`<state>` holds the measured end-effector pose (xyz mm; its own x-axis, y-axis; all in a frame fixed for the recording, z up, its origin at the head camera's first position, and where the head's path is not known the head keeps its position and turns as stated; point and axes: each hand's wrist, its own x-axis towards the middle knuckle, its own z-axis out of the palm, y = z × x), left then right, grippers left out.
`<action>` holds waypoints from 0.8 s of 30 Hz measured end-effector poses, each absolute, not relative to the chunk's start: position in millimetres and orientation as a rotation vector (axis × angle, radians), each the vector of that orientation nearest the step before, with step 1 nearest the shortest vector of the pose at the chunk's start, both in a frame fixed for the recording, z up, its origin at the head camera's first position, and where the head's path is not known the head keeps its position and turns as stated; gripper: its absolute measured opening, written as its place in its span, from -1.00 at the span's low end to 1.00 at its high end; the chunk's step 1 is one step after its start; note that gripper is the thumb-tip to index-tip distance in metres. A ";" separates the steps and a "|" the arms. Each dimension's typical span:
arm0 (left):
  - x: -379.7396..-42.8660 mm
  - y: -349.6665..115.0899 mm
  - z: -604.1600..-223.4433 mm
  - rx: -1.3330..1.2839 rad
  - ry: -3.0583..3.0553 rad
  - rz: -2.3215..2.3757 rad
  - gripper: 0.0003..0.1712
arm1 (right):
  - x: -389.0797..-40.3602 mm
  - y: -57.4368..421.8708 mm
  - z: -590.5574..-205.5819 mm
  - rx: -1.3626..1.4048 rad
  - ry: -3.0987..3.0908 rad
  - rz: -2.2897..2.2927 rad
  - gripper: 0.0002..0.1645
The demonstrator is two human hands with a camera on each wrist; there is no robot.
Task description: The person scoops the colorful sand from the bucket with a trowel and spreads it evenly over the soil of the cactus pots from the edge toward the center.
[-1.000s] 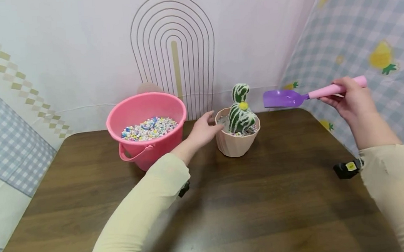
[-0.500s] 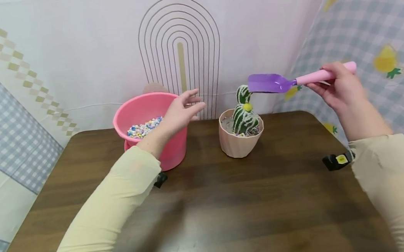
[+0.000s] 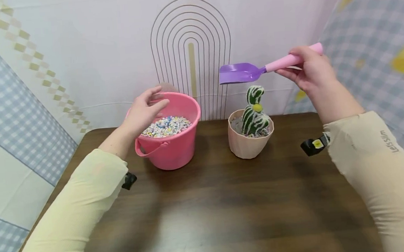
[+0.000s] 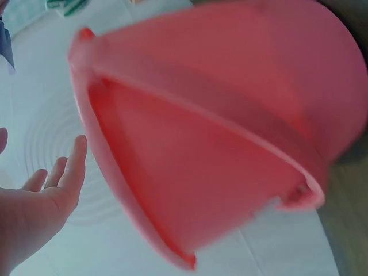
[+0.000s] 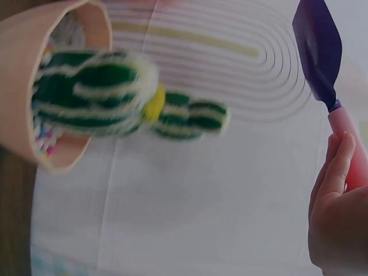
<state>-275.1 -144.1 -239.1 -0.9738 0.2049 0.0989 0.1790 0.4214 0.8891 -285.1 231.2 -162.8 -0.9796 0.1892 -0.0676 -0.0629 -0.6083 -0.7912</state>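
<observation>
My right hand (image 3: 314, 69) grips the pink handle of a purple-bladed trowel (image 3: 242, 72), held level in the air above and behind the potted cactus. The blade looks bare. Over the left rim of the pink bucket (image 3: 172, 153) hovers my left hand (image 3: 143, 112), fingers loosely spread, holding nothing. In the left wrist view its fingers (image 4: 73, 167) are beside the bucket's rim. Small multicoloured pebbles (image 3: 169, 127) partly fill the bucket. A green and white cactus (image 3: 253, 119) with a yellow flower stands in a beige pot (image 3: 246, 147), with pebbles on one side and grey filling on the other.
Everything stands on a dark wooden table (image 3: 207, 210). A pale cloth backdrop (image 3: 121, 50) with arch lines hangs behind it, and checked cloth (image 3: 373, 34) covers the right side. The bucket's handle (image 3: 151, 150) hangs down at its front.
My left hand has left the pot's side and moved left to the bucket. My right hand has carried the trowel up and left, from beside the pot to above the cactus.
</observation>
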 end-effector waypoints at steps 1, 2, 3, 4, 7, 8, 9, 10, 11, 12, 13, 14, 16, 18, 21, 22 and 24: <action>-275.5 -149.2 -239.4 0.343 2.642 1.638 -0.29 | -286.0 225.3 -162.4 -0.209 -1.340 2.679 -0.84; -275.9 -154.0 -239.4 0.329 2.653 1.641 -0.28 | -286.9 219.5 -162.4 -0.202 -1.364 2.670 -0.84; -276.2 -158.5 -239.4 0.315 2.660 1.647 -0.28 | -287.7 213.7 -162.5 -0.193 -1.392 2.659 -0.85; -276.5 -162.6 -239.4 0.299 2.671 1.649 -0.27 | -288.5 207.9 -162.8 -0.183 -1.419 2.647 -0.86; -277.0 -174.0 -240.1 0.239 2.716 1.629 -0.22 | -290.7 190.7 -164.6 -0.183 -1.504 2.605 -0.87; -276.9 -177.2 -240.4 0.219 2.729 1.617 -0.21 | -291.7 185.4 -165.6 -0.186 -1.532 2.594 -0.88; -276.5 -180.3 -240.9 0.200 2.744 1.601 -0.20 | -292.5 180.3 -166.7 -0.189 -1.553 2.585 -0.88; -276.2 -183.1 -241.5 0.183 2.758 1.582 -0.19 | -293.2 175.4 -168.0 -0.193 -1.577 2.577 -0.87; -275.7 -185.6 -242.1 0.166 2.770 1.561 -0.18 | -294.0 171.1 -169.4 -0.198 -1.604 2.567 -0.88; -275.0 -187.6 -242.6 0.150 2.779 1.546 -0.16 | -294.8 167.1 -170.8 -0.199 -1.624 2.561 -0.89; -274.8 -189.6 -243.3 0.139 2.788 1.533 -0.15 | -295.6 163.3 -172.4 -0.187 -1.650 2.554 -0.90; -274.6 -191.1 -244.0 0.125 2.796 1.521 -0.14 | -296.6 159.7 -174.1 -0.167 -1.669 2.557 -0.91; -274.2 -193.9 -245.5 0.092 2.814 1.488 -0.10 | -298.5 152.9 -177.6 -0.116 -1.717 2.558 -0.89; -274.3 -196.7 -247.5 0.059 2.825 1.459 -0.07 | -300.1 146.4 -181.4 -0.052 -1.772 2.549 -0.80; -275.4 -201.4 -252.2 0.029 2.831 1.424 -0.05 | -302.0 136.7 -187.5 0.022 -1.872 2.489 -0.74; -275.8 -203.2 -254.5 0.022 2.826 1.410 -0.04 | -302.5 133.4 -189.5 0.040 -1.922 2.443 -0.73; -277.0 -206.8 -259.9 0.025 2.811 1.391 -0.05 | -303.2 126.5 -193.5 0.056 -2.005 2.344 -0.75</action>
<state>-277.0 -206.8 -259.9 -0.9999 0.0162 0.0027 0.0120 0.6066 0.7949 -303.2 126.5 -193.5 -0.9977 0.0192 0.0645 -0.0667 -0.1545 -0.9857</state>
